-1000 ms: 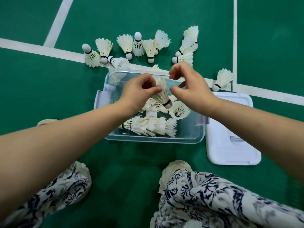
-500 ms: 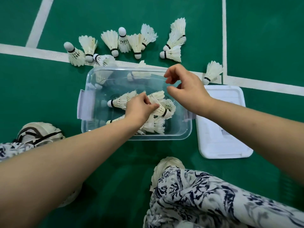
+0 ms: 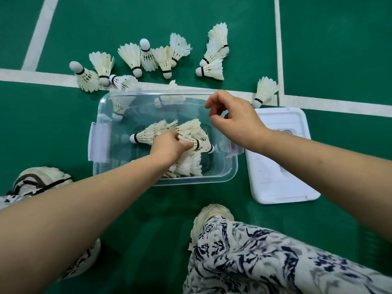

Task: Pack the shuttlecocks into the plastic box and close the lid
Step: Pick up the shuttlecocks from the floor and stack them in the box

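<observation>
A clear plastic box (image 3: 222, 175) sits on the green court floor with several white feather shuttlecocks lying inside. My left hand (image 3: 169, 146) is down in the box, fingers closed on a shuttlecock (image 3: 201, 145) with a black band near its cork. My right hand (image 3: 235, 117) hovers over the box's right rim, fingers loosely curled, holding nothing. Several more shuttlecocks (image 3: 146, 56) lie on the floor beyond the box, and one shuttlecock (image 3: 265, 91) lies at the right by the white line. The white lid (image 3: 282, 166) lies flat to the right of the box.
White court lines (image 3: 42, 78) cross the floor behind the box. My shoes (image 3: 36, 181) and patterned trouser legs (image 3: 265, 255) are close to the box's near side.
My left hand has gone down into the box with the shuttlecock and laid it among the others. My right hand has let go and drawn back to the right.
</observation>
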Demonstrator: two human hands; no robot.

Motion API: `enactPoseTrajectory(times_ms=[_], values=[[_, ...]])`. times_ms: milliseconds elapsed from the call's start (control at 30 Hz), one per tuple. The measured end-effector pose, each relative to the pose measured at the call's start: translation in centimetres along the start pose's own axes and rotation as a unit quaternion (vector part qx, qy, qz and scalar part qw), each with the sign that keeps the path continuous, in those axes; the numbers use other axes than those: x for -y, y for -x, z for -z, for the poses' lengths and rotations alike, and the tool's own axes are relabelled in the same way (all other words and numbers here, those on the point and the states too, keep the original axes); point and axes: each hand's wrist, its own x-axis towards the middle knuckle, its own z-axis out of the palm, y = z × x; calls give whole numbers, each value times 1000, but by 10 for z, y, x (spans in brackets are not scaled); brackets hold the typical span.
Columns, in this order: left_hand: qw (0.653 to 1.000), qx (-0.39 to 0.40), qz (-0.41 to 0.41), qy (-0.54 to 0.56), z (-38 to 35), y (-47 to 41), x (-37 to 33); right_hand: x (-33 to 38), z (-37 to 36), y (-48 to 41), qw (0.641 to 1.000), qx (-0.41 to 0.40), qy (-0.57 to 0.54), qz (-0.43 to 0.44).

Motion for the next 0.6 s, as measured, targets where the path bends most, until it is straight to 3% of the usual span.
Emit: enactPoseTrajectory(times_ms=[233,367,600], values=[[1000,20,22,1,14,1,-9,-5,5,-1,999,-25,-19,-14],[999,-20,19,-24,29,5,-19,-7,8,-5,999,-37,-31,-14],[968,-115,-206,-89,32,25,-57,-35,28,-23,992,-110,-7,-66]])
